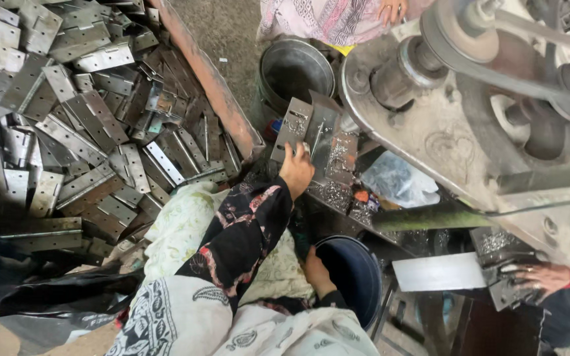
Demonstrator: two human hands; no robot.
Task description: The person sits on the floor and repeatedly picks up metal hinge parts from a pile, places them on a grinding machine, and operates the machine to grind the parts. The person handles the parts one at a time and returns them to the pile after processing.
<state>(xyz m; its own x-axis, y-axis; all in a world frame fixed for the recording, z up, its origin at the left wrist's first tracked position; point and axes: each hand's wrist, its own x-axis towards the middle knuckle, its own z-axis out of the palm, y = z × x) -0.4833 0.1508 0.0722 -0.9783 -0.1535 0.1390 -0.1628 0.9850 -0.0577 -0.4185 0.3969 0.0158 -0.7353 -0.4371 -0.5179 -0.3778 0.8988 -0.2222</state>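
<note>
My left hand (296, 169), in a black floral sleeve, reaches forward and grips the lower edge of a grey punched metal hinge plate (293, 125). The plate stands against a folded plate (328, 142) at the front of a machine. My right hand (316, 269) rests low against the rim of a dark blue bucket (354, 273); its fingers are hidden. Metal chips (338, 194) lie on the ledge just right of my left hand.
A big heap of hinge plates (80, 125) fills the left, bounded by a rusty bar (212, 82). A steel bucket (296, 69) stands beyond the plate. The belt-driven machine (470, 99) fills the right. Another person's hand (542, 277) holds a part; a third person (338, 16) sits at the top.
</note>
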